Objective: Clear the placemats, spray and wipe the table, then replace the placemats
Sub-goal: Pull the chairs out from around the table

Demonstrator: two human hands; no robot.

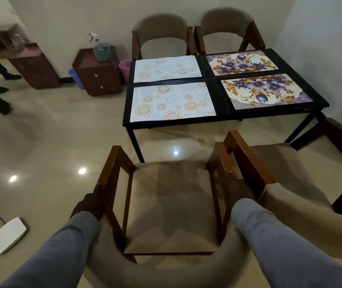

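Black table (221,85), four placemats, four chairs

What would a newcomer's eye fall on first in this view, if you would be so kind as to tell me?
First, the four patterned placemats lying flat in a two-by-two grid on the black rectangular table: two pale ones with gold circles on the left, two purple floral ones on the right. Next, in the foreground, the left hand and right hand grip the arms of a brown wooden chair with a beige seat. A green spray bottle stands on a small reddish-brown cabinet by the far wall.
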